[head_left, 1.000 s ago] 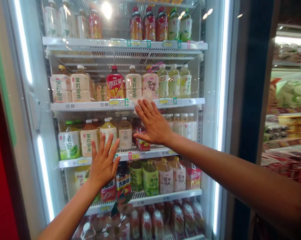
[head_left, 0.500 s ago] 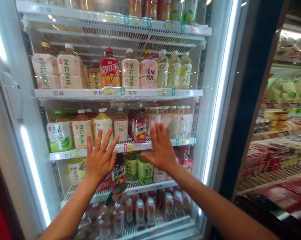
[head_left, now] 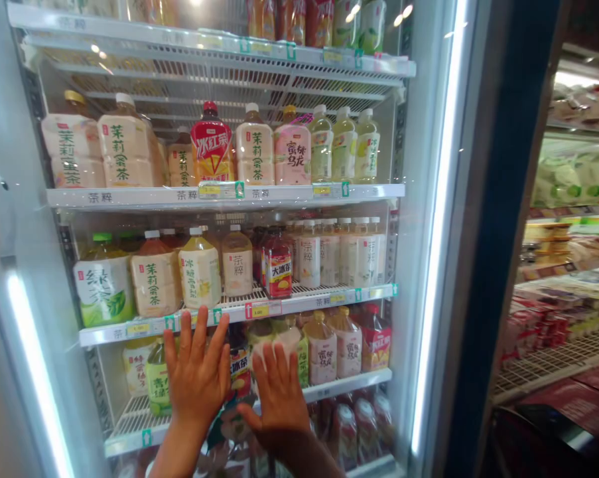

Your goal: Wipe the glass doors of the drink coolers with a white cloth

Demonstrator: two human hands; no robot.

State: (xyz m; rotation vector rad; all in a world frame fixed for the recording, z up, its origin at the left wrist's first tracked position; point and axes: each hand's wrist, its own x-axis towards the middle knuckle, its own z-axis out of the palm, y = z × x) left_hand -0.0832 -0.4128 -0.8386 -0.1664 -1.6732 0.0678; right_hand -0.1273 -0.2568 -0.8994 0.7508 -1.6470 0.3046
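Observation:
My left hand (head_left: 199, 372) is raised with its palm forward and fingers spread, in front of the glass of a lit drinks cooler. Just right of it and a little lower, my right hand (head_left: 279, 398) lies flat with straight fingers and the thumb out. A pale, blurred patch (head_left: 282, 337) shows behind the right fingertips; whether it is a thin cloth or a reflection I cannot tell. Behind the hands are a green tea bottle (head_left: 158, 378), a dark-labelled iced tea bottle (head_left: 239, 368) and pink-labelled bottles (head_left: 323, 352), partly covered by the fingers.
White wire shelves (head_left: 229, 194) hold several rows of tea bottles. Bright light strips line the cooler's left (head_left: 38, 378) and right (head_left: 441, 219) sides. Past the dark frame (head_left: 508, 199) on the right are open shelves with packaged food (head_left: 558, 299).
My right hand has swept down and to the left, close to my left hand, and the pale patch moved with it. My left hand sits slightly lower. The view has shifted a little.

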